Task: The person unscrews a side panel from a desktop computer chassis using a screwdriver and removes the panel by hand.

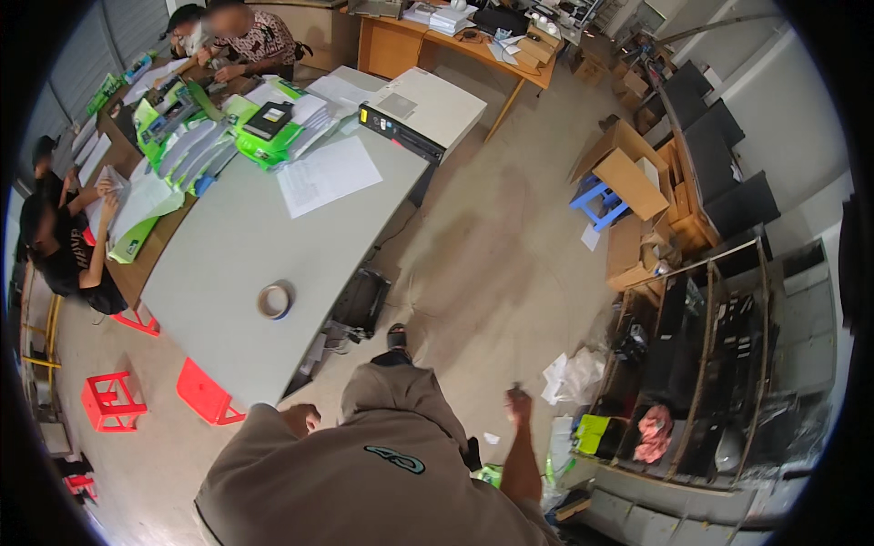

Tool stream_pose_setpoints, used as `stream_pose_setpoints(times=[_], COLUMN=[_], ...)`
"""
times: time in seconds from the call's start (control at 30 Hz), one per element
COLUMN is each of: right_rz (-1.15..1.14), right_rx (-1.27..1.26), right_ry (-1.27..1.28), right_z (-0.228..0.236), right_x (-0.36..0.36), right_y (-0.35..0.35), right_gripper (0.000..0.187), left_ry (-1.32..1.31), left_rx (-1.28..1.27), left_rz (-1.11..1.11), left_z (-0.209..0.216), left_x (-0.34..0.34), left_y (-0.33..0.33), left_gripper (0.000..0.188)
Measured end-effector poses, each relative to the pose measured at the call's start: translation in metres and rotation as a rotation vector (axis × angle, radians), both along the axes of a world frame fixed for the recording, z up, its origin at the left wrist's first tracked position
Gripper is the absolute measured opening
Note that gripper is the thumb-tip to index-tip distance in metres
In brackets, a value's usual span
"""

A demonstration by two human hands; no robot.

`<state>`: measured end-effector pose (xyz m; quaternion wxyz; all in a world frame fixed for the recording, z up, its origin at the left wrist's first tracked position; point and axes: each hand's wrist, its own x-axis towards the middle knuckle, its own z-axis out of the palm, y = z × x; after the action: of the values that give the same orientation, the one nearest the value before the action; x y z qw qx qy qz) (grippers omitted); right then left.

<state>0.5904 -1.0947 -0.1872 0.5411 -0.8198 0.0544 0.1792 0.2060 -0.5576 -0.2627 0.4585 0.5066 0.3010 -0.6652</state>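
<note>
My left hand point(300, 419) hangs by my side next to the near edge of the grey table point(218, 264), its fingers loosely curled with nothing visible in them. Out to the right and lower down, my right hand point(519, 407) is closed. Something small and thin sticks up from its fingers, too small to make out. A roll of tape point(274, 300) lies on the near part of the table, apart from both hands. Farther back are a sheet of paper point(330, 175) and a desktop computer case point(428, 105) lying on its side.
Red stools point(205, 393) stand left of the table. Several people sit at the far left among papers and green packages point(264, 136). On the right are a metal rack point(701, 364) holding dark equipment, cardboard boxes point(628, 168) and a blue stool point(598, 202). A wooden desk point(391, 45) stands behind.
</note>
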Motion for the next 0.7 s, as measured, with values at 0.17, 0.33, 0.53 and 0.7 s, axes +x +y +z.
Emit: stream_pose_setpoints(times=[0.17, 0.33, 0.53, 0.7], right_rz=[-0.072, 0.076, 0.275, 0.476], right_rx=[0.042, 0.017, 0.236, 0.333], right_ry=[0.495, 0.236, 0.199, 0.168], right_z=[0.046, 0.059, 0.092, 0.145], right_x=[0.07, 0.264, 0.546, 0.717], right_y=[0.139, 0.22, 0.417, 0.547], right_gripper=[0.019, 0.026, 0.019, 0.02], left_ry=[-1.037, -1.193, -0.885, -0.571], left_rx=[0.79, 0.561, 0.472, 0.362], left_rz=[0.019, 0.652, 1.269, 1.831], left_z=[-0.025, 0.151, 0.187, 0.132], left_x=[0.212, 0.499, 0.658, 0.685], left_y=[0.06, 0.098, 0.125, 0.094], left_gripper=[0.03, 0.03, 0.044, 0.055])
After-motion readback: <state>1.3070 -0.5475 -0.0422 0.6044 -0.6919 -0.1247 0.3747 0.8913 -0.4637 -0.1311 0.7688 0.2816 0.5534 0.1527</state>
